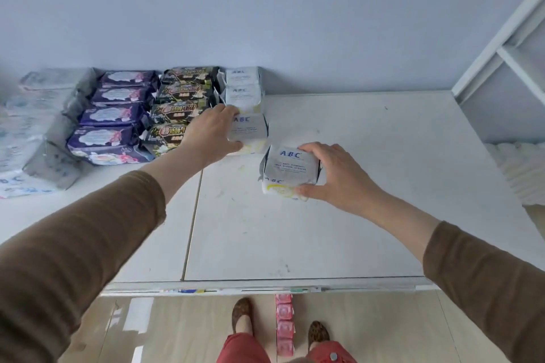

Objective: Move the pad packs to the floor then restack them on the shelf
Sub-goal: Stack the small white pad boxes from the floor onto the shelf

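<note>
Rightward, bare shelf [368,186]; each hand, left [212,134], right [339,174], grips a pack [290,168]

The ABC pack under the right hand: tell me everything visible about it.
The ABC pack is a soft, squarish packet in silver-grey wrap with blue "ABC" lettering on top and a white-and-yellow front face. It sits on the white shelf, apart from the row of ABC packs behind it. The right hand grips its right side, fingers over the top edge, thumb at the lower front corner.
</note>
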The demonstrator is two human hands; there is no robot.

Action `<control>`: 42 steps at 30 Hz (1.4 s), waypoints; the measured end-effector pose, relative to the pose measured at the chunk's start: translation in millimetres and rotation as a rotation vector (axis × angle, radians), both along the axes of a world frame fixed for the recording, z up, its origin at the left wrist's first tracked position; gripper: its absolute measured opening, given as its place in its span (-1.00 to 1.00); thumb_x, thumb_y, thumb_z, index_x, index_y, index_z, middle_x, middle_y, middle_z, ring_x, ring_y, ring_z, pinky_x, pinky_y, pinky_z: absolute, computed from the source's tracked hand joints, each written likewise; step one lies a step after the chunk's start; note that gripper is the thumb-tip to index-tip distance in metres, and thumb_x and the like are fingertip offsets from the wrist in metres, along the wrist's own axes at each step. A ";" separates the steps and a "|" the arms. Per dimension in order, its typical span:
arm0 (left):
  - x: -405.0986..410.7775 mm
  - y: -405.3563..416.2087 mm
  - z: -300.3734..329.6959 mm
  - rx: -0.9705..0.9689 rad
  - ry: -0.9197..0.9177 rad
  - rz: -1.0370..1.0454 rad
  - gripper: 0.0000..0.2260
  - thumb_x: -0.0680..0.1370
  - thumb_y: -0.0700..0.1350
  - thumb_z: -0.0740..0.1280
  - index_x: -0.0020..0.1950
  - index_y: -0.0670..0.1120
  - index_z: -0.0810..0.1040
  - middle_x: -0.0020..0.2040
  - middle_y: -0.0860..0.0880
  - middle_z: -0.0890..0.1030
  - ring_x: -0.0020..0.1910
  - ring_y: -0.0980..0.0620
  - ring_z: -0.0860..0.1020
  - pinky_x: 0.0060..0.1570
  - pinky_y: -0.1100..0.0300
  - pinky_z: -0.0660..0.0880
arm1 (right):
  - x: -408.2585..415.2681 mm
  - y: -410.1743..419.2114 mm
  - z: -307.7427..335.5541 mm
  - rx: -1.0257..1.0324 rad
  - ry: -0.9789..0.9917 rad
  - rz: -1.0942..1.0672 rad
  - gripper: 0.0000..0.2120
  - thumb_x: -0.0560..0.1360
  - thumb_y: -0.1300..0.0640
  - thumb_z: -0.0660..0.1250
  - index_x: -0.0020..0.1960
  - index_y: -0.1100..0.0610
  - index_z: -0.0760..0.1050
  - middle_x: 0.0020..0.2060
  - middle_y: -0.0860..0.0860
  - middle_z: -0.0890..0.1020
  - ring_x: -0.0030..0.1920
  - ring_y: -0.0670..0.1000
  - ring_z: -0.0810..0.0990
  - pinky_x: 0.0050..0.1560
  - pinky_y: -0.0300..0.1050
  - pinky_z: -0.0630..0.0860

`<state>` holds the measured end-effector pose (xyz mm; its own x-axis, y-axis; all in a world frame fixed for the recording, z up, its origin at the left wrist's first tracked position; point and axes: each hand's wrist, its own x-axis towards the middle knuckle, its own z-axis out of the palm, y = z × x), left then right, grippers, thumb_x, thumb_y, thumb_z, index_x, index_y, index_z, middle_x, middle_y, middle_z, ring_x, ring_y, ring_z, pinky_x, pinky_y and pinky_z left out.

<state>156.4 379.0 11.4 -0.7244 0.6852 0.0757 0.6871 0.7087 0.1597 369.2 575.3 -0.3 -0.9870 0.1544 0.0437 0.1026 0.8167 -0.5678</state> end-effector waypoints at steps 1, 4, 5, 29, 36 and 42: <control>-9.9 2.1 -1.3 -0.012 0.012 -0.013 -0.40 0.39 0.09 0.50 0.33 -0.04 0.36 0.11 -0.04 0.53 0.03 -0.10 0.52 -0.01 0.00 0.49 | -6.8 -2.0 -1.8 -0.008 -0.006 -0.015 -0.35 0.34 -0.18 0.49 0.34 -0.08 0.33 0.13 -0.15 0.51 0.10 -0.03 0.38 0.10 -0.11 0.35; -35.1 7.9 -5.6 -0.049 0.045 -0.038 -0.46 0.37 0.12 0.51 0.20 -0.03 0.35 -0.05 -0.05 0.57 -0.13 -0.09 0.51 -0.16 0.06 0.41 | -24.6 -8.6 -7.3 -0.053 -0.019 -0.061 -0.35 0.33 -0.15 0.50 0.34 -0.10 0.33 0.11 -0.21 0.50 0.08 -0.06 0.38 0.07 -0.14 0.34; -42.1 9.3 -7.0 -0.067 0.060 -0.042 -0.48 0.37 0.14 0.51 0.16 -0.03 0.35 -0.08 -0.04 0.56 -0.14 -0.08 0.49 -0.16 0.07 0.38 | -29.8 -11.5 -8.9 -0.062 -0.017 -0.074 -0.36 0.33 -0.15 0.50 0.33 -0.11 0.33 0.10 -0.22 0.49 0.08 -0.07 0.38 0.06 -0.15 0.34; -45.3 -79.8 14.3 0.020 0.001 -0.151 -0.66 0.56 -0.02 0.27 0.34 0.01 0.48 0.33 -0.03 0.45 0.31 -0.10 0.35 0.29 -0.06 0.36 | -115.0 -67.2 -22.8 0.118 -0.044 -0.053 -0.40 0.38 0.12 0.47 0.37 0.01 0.35 0.25 -0.03 0.32 0.12 -0.02 0.46 -0.04 -0.13 0.40; -16.0 -101.9 8.3 0.025 -0.007 -0.104 -0.62 0.56 0.03 0.31 0.36 0.00 0.47 0.29 -0.02 0.49 0.27 -0.08 0.39 0.17 -0.03 0.44 | -116.1 -83.5 -25.3 0.256 -0.013 -0.153 -0.43 0.41 0.15 0.43 0.38 0.06 0.36 0.27 0.04 0.32 0.23 0.10 0.39 0.12 0.06 0.50; 30.3 -111.8 8.0 0.002 0.021 -0.069 -0.62 0.56 0.05 0.32 0.35 -0.01 0.46 0.30 0.00 0.49 0.29 -0.07 0.39 0.19 -0.02 0.43 | -80.7 -91.4 -12.1 0.252 0.072 -0.116 -0.35 0.40 0.00 0.47 0.43 0.06 0.34 0.32 0.03 0.37 0.27 0.13 0.32 0.27 -0.02 0.38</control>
